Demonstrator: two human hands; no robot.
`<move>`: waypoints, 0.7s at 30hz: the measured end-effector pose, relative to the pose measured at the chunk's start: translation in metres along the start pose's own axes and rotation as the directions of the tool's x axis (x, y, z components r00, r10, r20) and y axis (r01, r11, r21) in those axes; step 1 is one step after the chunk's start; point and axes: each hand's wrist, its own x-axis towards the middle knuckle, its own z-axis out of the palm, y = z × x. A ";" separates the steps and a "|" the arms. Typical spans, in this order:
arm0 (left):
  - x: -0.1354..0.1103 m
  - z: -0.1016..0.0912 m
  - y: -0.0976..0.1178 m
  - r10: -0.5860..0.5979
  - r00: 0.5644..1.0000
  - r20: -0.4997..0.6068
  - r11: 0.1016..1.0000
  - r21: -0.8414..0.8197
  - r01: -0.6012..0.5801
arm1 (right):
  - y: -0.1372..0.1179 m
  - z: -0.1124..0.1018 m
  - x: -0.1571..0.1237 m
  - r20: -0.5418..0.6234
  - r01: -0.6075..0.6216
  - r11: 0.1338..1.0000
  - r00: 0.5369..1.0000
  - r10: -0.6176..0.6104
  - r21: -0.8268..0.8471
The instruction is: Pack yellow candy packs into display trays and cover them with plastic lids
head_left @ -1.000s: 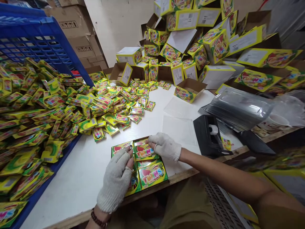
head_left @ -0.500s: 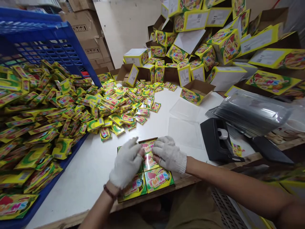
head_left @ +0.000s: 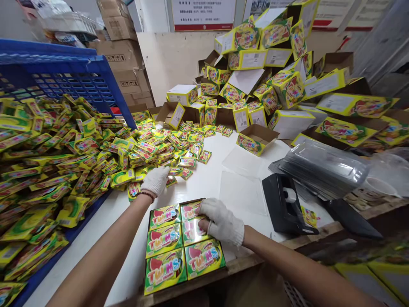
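Observation:
My left hand (head_left: 155, 181), in a white knit glove, reaches to the near edge of a heap of small Twins packets (head_left: 150, 147). Its fingers are stretched out over the packets, and their tips are partly hidden. In front of me at the table edge sits a shallow box (head_left: 177, 201) filled with Twins packets (head_left: 164, 238) lying face up in two columns. Over its right column rests my gloved right hand (head_left: 220, 221), fingers bent and apart, the bare thumb tip touching a packet.
A blue crate (head_left: 118, 91) full of packets stands at the left. Yellow display boxes (head_left: 252, 38) are piled at the back. To the right are clear plastic sheets (head_left: 243, 194), a black tape dispenser (head_left: 277, 209) and stacked clear plastic covers (head_left: 322, 164).
My left hand has left the box and moved forward and left to the packet heap. My right hand stays over the box. The camera view has tilted up.

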 end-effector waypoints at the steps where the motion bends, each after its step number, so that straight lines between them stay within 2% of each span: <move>1: -0.008 -0.002 0.005 0.014 1.000 -0.005 1.000 -0.002 -0.014 | 0.002 -0.002 0.004 -0.084 -0.050 0.993 0.995 0.059 0.103; 3: -0.028 -0.007 0.018 0.059 0.997 -0.049 0.998 -0.005 -0.059 | 0.003 -0.008 0.018 -0.204 -0.189 0.922 0.942 0.268 0.336; 4: -0.040 -0.009 0.026 0.091 0.991 -0.096 0.996 -0.005 -0.092 | 0.003 -0.011 0.027 -0.200 -0.259 0.855 0.904 0.379 0.449; 6: -0.063 -0.011 0.040 0.151 0.962 -0.228 0.987 -0.015 -0.158 | 0.001 -0.016 0.044 -0.083 -0.375 0.714 0.852 0.516 0.592; 8: -0.084 -0.008 0.050 0.169 0.918 -0.358 0.977 -0.062 -0.205 | -0.001 -0.020 0.058 0.012 -0.441 0.662 0.837 0.546 0.606; 11: -0.106 0.003 0.058 0.160 0.881 -0.444 0.954 -0.160 -0.254 | 0.002 -0.022 0.065 0.044 -0.449 0.717 0.861 0.506 0.533; 14: -0.120 0.013 0.063 0.194 0.864 -0.464 0.937 -0.173 -0.304 | 0.008 -0.021 0.062 0.048 -0.455 0.761 0.870 0.491 0.463; 18: -0.130 0.009 0.067 0.258 0.873 -0.413 0.924 -0.156 -0.348 | 0.014 -0.017 0.054 0.065 -0.455 0.825 0.884 0.462 0.335; 21: -0.131 0.001 0.059 0.202 0.897 -0.392 0.913 -0.257 -0.318 | 0.013 -0.011 0.046 -0.022 -0.315 0.930 0.946 0.325 0.189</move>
